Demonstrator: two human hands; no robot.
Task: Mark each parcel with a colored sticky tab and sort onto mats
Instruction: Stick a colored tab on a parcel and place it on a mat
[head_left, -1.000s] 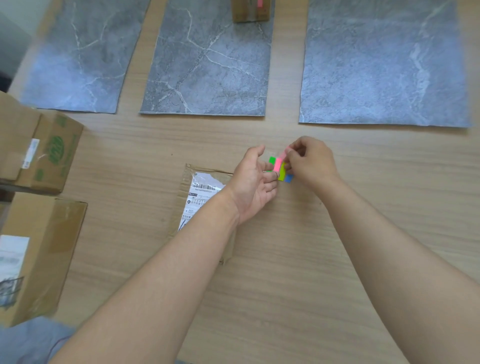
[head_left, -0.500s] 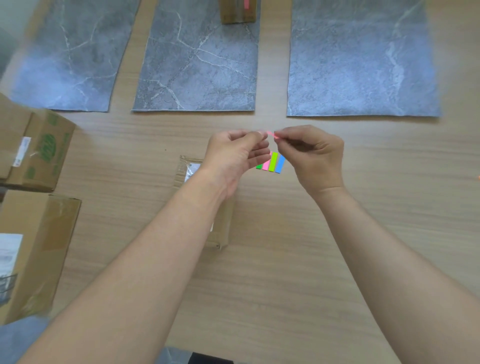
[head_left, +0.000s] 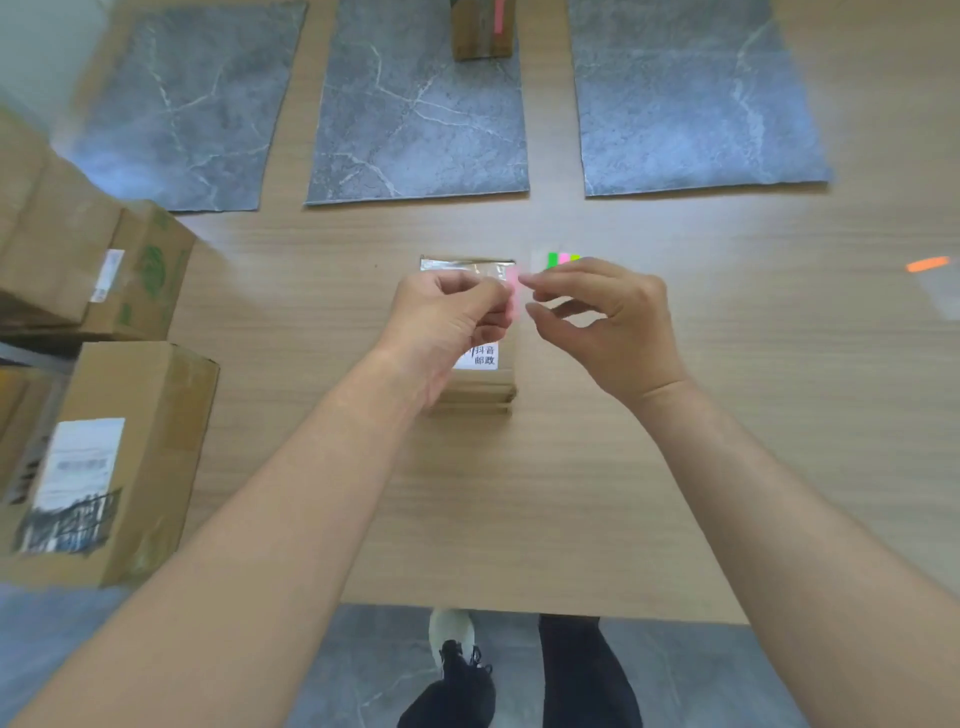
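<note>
Wooden table (head_left: 675, 467) | left hand (head_left: 441, 317) grip pinches pink tab (head_left: 513, 288) | right hand (head_left: 613, 317) fingertips (head_left: 527, 280) touch it, grip unclear

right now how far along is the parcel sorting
Done: one box with a pink strip stands on the middle mat. In hand: the left hand and right hand pinch a pink tab above the flat parcel. Left: stick it on, move that parcel to a mat, then the cardboard boxes on the left.
</note>
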